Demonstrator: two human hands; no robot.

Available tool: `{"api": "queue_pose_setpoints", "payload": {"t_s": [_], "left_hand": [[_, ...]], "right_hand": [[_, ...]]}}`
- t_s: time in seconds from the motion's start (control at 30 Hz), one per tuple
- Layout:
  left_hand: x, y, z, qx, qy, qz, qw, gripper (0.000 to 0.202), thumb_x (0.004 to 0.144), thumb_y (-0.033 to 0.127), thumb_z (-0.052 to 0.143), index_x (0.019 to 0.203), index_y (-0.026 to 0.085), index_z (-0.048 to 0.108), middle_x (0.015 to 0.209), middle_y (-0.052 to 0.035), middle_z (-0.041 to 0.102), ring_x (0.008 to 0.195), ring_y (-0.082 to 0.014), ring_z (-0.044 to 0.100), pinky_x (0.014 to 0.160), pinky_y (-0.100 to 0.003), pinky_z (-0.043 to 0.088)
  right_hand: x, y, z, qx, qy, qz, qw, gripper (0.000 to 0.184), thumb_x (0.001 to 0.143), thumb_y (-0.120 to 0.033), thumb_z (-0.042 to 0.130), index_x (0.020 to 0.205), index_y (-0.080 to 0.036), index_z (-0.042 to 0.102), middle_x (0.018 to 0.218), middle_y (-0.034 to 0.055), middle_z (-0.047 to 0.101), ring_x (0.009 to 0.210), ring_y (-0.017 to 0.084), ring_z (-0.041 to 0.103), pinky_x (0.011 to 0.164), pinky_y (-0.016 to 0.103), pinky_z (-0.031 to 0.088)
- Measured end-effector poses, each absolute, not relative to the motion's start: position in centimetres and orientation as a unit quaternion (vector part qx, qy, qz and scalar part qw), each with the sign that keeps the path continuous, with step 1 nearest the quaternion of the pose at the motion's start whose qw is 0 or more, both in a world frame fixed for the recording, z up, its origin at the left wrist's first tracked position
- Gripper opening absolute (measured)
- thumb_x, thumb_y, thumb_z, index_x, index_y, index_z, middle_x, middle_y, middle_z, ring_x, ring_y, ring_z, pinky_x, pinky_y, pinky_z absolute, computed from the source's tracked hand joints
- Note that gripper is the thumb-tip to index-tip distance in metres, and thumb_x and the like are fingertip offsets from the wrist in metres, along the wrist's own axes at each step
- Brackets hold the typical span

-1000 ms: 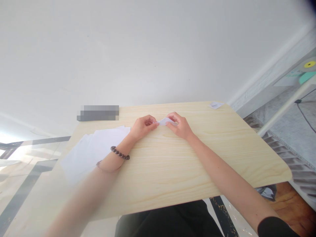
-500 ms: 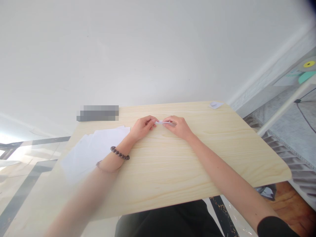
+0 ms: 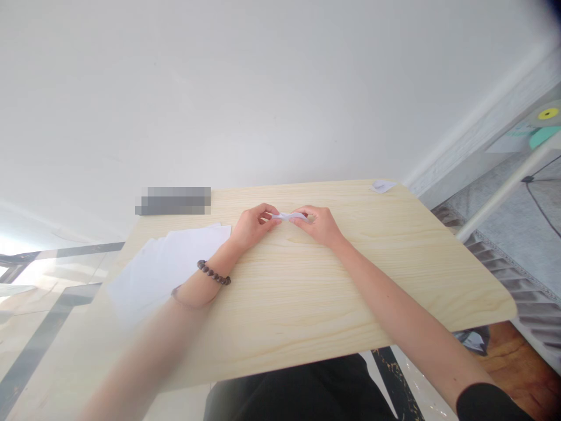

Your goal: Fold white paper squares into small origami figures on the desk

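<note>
Left hand (image 3: pixel 253 227) pinches one end of small white paper (image 3: pixel 286 216), right hand (image 3: pixel 323 225) pinches other, near twelve o'clock on bench (image 3: pixel 298 304); loose sheets (image 3: pixel 193 251) at nine. Best done with pinches level, tension light, thumbs pressing evenly, lest edges skew.

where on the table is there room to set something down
Bare table shows between left arm and right arm, and from right arm to the far-right scrap. Crowded: left side, with sheets; centre, where left hand and right hand pinch paper.
</note>
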State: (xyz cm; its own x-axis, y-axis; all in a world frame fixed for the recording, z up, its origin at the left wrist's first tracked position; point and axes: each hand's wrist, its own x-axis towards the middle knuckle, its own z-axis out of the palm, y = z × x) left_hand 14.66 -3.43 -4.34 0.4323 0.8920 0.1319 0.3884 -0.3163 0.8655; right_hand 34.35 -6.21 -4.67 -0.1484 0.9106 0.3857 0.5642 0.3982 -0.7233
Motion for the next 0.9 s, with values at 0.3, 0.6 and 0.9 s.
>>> {"api": "queue_pose_setpoints", "payload": {"t_s": [0.3, 0.6, 0.9], "left_hand": [[14.87, -3.47, -4.41, 0.779, 0.391, 0.329, 0.363, 0.017, 0.072, 0.027, 0.056, 0.085, 0.016, 0.059, 0.087, -0.0039, 0.062, 0.069, -0.0116, 0.058, 0.061, -0.023, 0.048], [15.18, -3.57, -4.51, 0.770, 0.410, 0.375, 0.312, 0.012, 0.072, 0.025, 0.056, 0.080, 0.016, 0.055, 0.086, -0.0033, 0.061, 0.077, -0.0125, 0.058, 0.059, -0.021, 0.050], [14.91, -3.37, -4.56, 0.799, 0.386, 0.360, 0.288, 0.012, 0.074, 0.026, 0.056, 0.079, 0.016, 0.059, 0.084, -0.0031, 0.061, 0.076, -0.0121, 0.056, 0.062, -0.022, 0.051]], "right_hand": [[34.45, -6.25, -4.81, -0.490, -0.738, 0.195, 0.421, 0.014, 0.073, -0.031, 0.060, 0.078, -0.020, 0.066, 0.079, 0.0021, 0.066, 0.073, 0.015, 0.058, 0.066, 0.026, 0.043], [34.05, -6.40, -4.66, -0.460, -0.738, 0.209, 0.447, 0.011, 0.074, -0.030, 0.060, 0.077, -0.022, 0.067, 0.083, 0.0013, 0.067, 0.079, 0.015, 0.060, 0.072, 0.028, 0.045], [34.26, -6.32, -4.80, -0.461, -0.739, 0.198, 0.449, 0.008, 0.074, -0.027, 0.061, 0.077, -0.023, 0.066, 0.082, 0.0011, 0.067, 0.078, 0.015, 0.060, 0.071, 0.028, 0.046]]}}
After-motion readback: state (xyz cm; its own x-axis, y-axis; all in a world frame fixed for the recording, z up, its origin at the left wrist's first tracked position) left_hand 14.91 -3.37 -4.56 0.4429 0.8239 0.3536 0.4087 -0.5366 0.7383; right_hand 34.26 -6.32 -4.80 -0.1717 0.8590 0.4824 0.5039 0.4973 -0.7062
